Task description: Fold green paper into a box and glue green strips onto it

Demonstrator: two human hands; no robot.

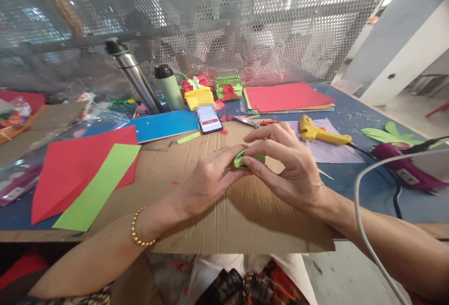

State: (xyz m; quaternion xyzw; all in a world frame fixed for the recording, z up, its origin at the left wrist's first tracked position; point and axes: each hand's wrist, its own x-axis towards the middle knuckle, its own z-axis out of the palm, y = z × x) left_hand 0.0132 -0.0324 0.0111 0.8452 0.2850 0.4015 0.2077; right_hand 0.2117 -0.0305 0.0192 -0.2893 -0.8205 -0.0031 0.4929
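Both hands meet over a sheet of brown cardboard (pixel 238 211). My left hand (pixel 206 178), with a gold bead bracelet on its wrist, pinches the left side of a small folded piece of green paper (pixel 245 159). My right hand (pixel 284 160) curls over the same green piece from the right, thumb below and fingers above. Most of the paper is hidden between the fingers.
A red sheet (pixel 73 160) and a green strip (pixel 98 188) lie at left. A phone (pixel 209 120), scissors (pixel 247 121), a yellow glue gun (pixel 321 133), a purple glue gun (pixel 403 167) with cables, two bottles (pixel 135 78), gift boxes (pixel 228 89) and stacked paper (pixel 286 97) lie beyond. A mesh screen backs the table.
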